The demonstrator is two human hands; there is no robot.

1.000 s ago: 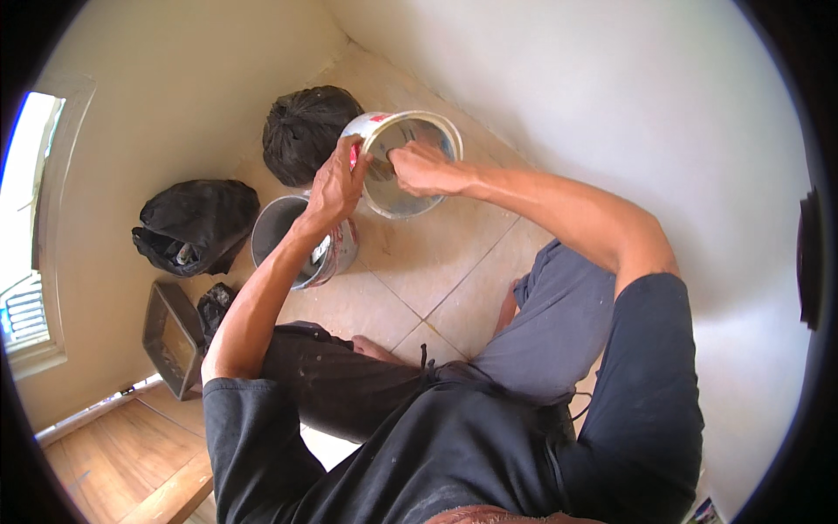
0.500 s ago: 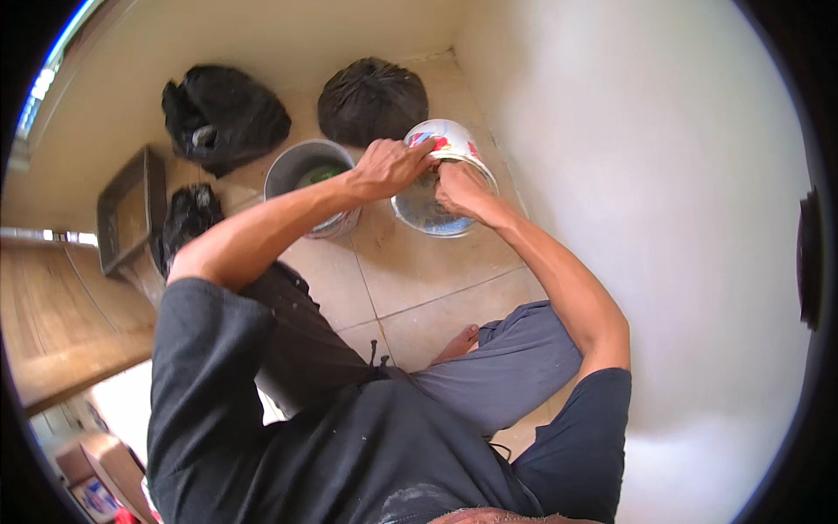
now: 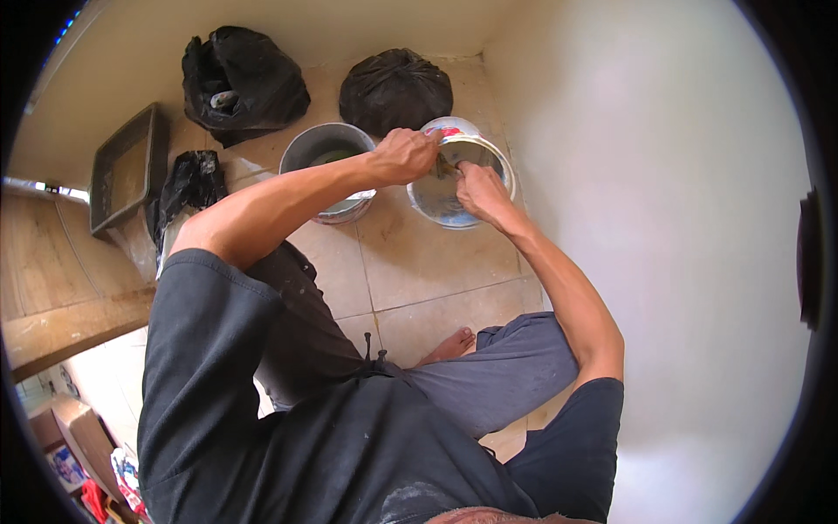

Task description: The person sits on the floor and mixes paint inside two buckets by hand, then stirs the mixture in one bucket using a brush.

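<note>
1. We see a floor [image 3: 436, 262] of pale tiles, its joints crossing before the wearer.
2. At its far side we find a slack black bag [image 3: 262, 79] and, to the right, a rounded black bag [image 3: 397, 92] gathered at the top.
3. Nearer us stands a grey-lined bucket [image 3: 307, 150].
4. At the left we see a crumpled smaller bag [image 3: 194, 179], black, just beside a dark rectangular tray [image 3: 155, 170] that sits tilted.
5. Lower down, we see a bare foot [image 3: 449, 347] resting on the tiles.
</note>
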